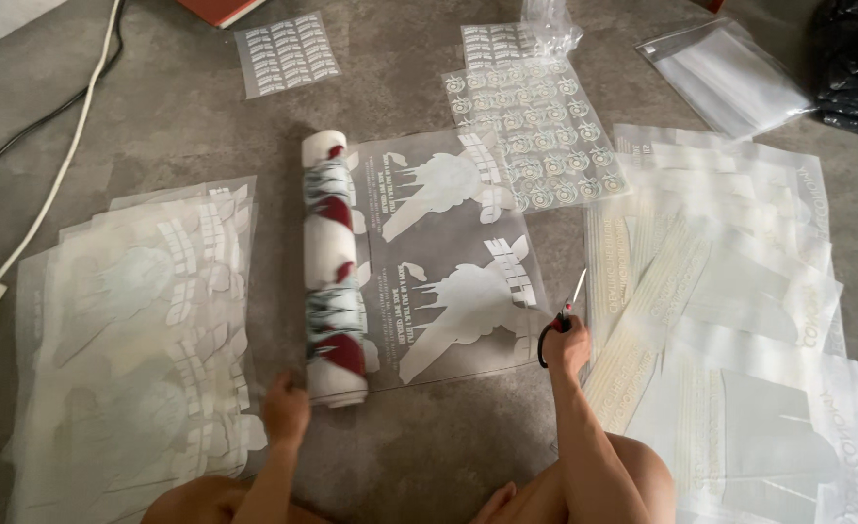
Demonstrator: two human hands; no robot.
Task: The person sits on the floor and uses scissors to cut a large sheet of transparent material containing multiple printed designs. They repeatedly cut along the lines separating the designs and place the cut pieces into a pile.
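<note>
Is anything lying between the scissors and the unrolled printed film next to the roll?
Nothing visible. The scissors in the right hand sit at the right edge of the unrolled film, blades open. The left hand rests at the roll, on the far side.

I see see-through sticker sheets all over the grey floor. Far up on the left lies a small sheet of white label strips (287, 53). Another small one (500, 44) lies up in the middle. Just below it is a bigger sheet of round white stickers (537, 131). In the middle a clear sheet with white shapes (458, 262) comes off a roll (335, 267). A pile of sheets (138, 340) lies on the left, and another pile (729, 320) on the right. A clear plastic bag (725, 73) sits up on the right.
</note>
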